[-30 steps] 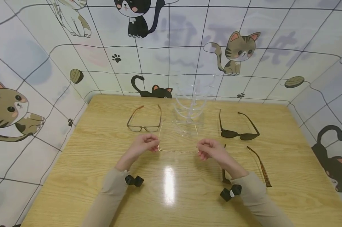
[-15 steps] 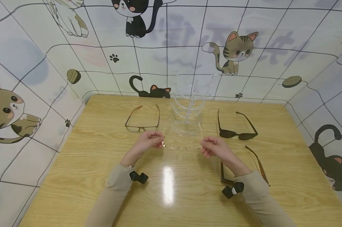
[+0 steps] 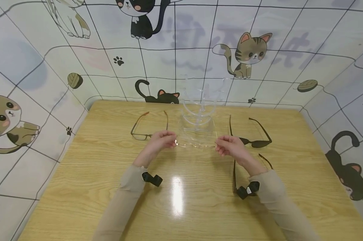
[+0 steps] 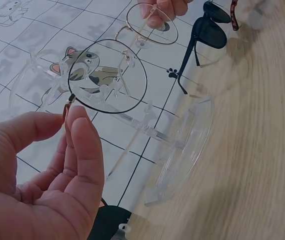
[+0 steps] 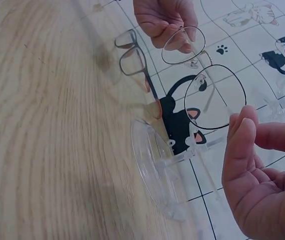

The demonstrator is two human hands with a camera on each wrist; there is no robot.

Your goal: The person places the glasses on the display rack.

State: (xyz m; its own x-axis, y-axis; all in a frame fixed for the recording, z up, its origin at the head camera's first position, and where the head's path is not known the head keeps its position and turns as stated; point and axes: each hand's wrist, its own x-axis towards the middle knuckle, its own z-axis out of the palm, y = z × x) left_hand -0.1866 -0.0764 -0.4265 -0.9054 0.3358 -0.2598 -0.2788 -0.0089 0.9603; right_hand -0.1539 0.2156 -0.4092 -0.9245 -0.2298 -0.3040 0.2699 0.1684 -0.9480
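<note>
Both hands hold one pair of thin gold-rimmed eyeglasses [image 3: 196,146], raised above the table with the temples pointing away. My left hand [image 3: 160,144] pinches the left hinge corner between thumb and fingers. At the opposite corner, my right hand [image 3: 233,148] grips the frame in the same way. Round lenses with dark slim rims show in the left wrist view, where the eyeglasses [image 4: 107,76] overlap the stand. Just beyond them rises a clear acrylic display stand [image 3: 197,118] with curved tiers; its see-through base [image 5: 155,175] rests on the table.
Brown-templed eyeglasses [image 3: 141,137] lie at the back left, partly behind the left hand. Black sunglasses [image 3: 261,144] sit at the right. Another dark-framed pair [image 3: 234,174] is partly covered by the right forearm. A cat-printed cloth [image 3: 196,60] backs the wooden table [image 3: 109,180].
Both hands have carried the gold-rimmed eyeglasses forward and slightly right, closer to the acrylic stand. The right forearm now covers more of the dark-framed pair. The head view has shifted a little.
</note>
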